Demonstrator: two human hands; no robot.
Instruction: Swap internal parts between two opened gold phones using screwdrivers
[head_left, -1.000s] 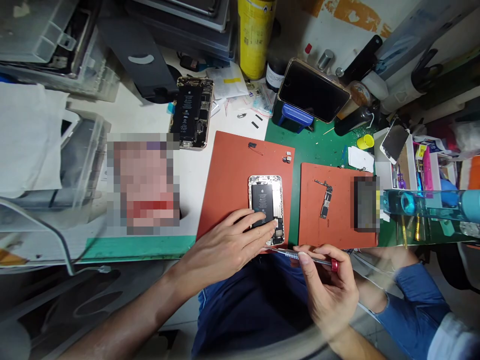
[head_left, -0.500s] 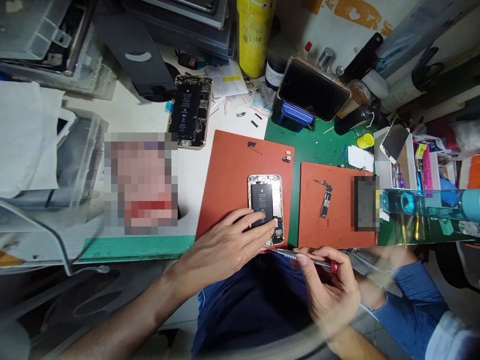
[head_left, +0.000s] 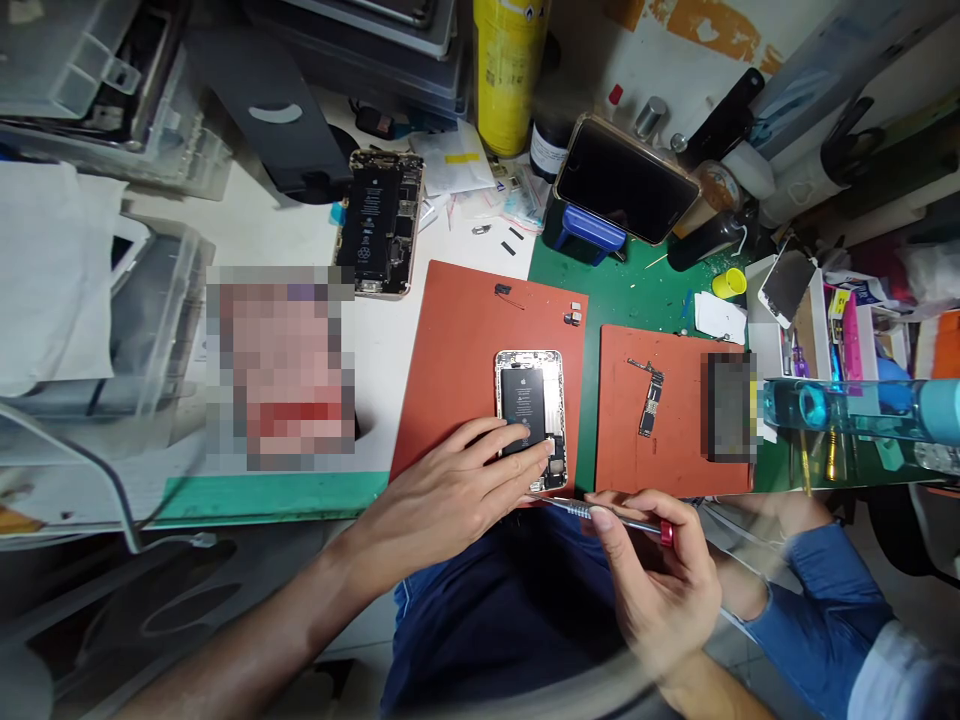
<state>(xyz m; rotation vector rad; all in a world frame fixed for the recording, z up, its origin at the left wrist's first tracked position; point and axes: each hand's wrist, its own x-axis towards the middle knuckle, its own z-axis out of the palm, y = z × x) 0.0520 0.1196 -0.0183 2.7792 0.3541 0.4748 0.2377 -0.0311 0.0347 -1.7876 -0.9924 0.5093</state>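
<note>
An opened phone (head_left: 523, 392), its screen off and black battery bare, lies on a red-brown mat (head_left: 457, 340). Across its lower left part lie the fingers of my left hand (head_left: 457, 480), steadying it; the thumb is hidden. My right hand (head_left: 664, 570) pinches a slim silver screwdriver (head_left: 581, 508) with a red end cap. The tool points left, its thin tip at the phone's bottom edge beside my left fingers. Whether the tip sits in a screw is too small to tell. On a second mat (head_left: 690, 400) to the right rests a loose logic board (head_left: 651, 403).
Another opened phone (head_left: 375, 220) lies at the back left. A dark phone (head_left: 626, 180) leans on a blue stand (head_left: 585, 235). Small parts (head_left: 574, 315) sit on the mat's upper right. A yellow can (head_left: 510, 80) stands behind. At right, a co-worker's blue sleeve (head_left: 817, 590) shows.
</note>
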